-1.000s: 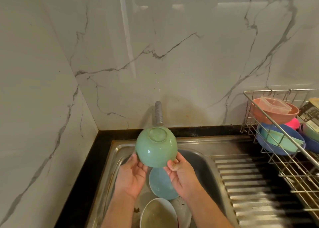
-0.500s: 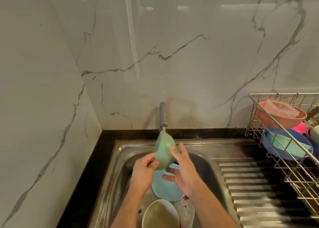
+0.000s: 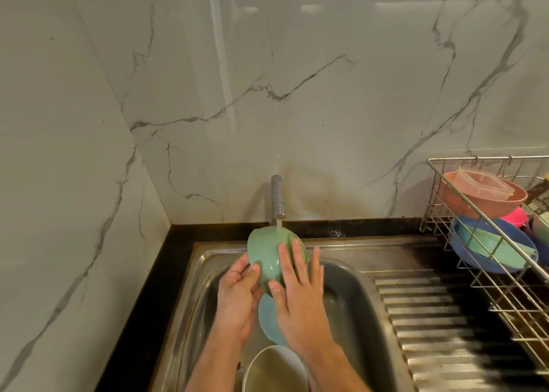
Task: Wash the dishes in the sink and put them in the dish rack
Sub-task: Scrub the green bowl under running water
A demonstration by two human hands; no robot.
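Closest to the person, a white bowl [image 3: 274, 371] is sitting in the metal sink [image 3: 350, 296], right at the bottom edge of the view. Just past it, a light blue plate [image 3: 267, 317] is lying in the sink too, and the two wrists are hiding part of it.

Above the plate, both hands are lifting a green bowl [image 3: 267, 252] over the sink. The bowl is turned so its round outside is facing the person. The left hand [image 3: 237, 293] is holding the bowl from the left side, with its fingers curling around the edge and its thumb pressing on the outside. The right hand [image 3: 297, 296] is lying flat on the bowl's right side, with its fingers straight and spread out, touching the wet outside.

A thin stream of water is falling from the tap [image 3: 277, 195] and hitting the top of the green bowl. The tap is sticking out from the marble wall behind the sink.

Far to the right, a wire dish rack [image 3: 505, 290] is standing beside the sink's ridged draining part. A pinkish bowl [image 3: 475, 204] with a clear tub [image 3: 481, 184] in it, a blue bowl [image 3: 475, 255] and other bright dishes are resting in the rack.
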